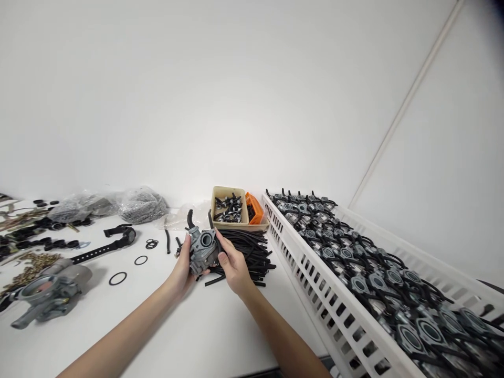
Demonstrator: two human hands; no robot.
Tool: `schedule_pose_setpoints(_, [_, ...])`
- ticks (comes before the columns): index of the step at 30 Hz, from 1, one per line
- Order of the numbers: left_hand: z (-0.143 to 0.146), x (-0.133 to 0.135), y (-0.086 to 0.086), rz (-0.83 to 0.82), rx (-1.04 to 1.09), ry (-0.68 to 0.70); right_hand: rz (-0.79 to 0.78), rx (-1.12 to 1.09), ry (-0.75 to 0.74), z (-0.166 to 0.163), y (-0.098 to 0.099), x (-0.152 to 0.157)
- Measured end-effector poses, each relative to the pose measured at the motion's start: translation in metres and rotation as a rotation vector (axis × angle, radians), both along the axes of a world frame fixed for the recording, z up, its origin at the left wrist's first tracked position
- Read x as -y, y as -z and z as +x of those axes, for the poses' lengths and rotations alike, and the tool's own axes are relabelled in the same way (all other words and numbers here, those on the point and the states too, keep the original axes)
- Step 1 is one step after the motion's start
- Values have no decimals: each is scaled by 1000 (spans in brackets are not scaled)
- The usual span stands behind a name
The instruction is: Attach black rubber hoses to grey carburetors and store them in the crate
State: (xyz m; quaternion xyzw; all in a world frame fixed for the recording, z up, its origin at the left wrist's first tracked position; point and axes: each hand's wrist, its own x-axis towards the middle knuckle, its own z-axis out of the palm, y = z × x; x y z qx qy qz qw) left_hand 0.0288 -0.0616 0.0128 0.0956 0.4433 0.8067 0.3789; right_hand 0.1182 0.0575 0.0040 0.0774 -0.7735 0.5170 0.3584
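A grey metal carburetor (203,253) is held above the white table, its round flanged opening facing me. My left hand (182,269) grips its left side, with the thumb along the body. At the carburetor's right side, my right hand (235,265) is closed with thumb and index finger around a black rubber hose (211,220), whose upper end sticks up past the flange. Another short black piece (190,218) rises from the carburetor's upper left. Just behind and right of the hands lies a pile of cut black hoses (252,249). Some fingertips are hidden behind the carburetor.
A white slatted crate (334,299) full of carburetors stands at right. Behind the hoses are a beige bin (229,189) of small parts and an orange basket (255,209). Leftward lie black O-rings (118,278), a wristwatch (128,236), another carburetor (47,296) and plastic-wrapped bundles (144,205).
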Motion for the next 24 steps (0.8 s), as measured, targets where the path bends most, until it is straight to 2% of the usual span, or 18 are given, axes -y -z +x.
schedule_pose_setpoints(6, [1,1,-6,-13,-10,13,-114,10,-88,1,-2,-1])
schedule_pose_setpoints(18, [-2,7,-11,-34,49,76,-101,50,-132,4,-7,1])
schedule_pose_setpoints(21, [-2,7,-10,-76,60,89,-119,70,-165,4,-7,1])
schedule_pose_setpoints(24, [-3,8,-7,-104,71,158,-138,90,-230,5,-7,1])
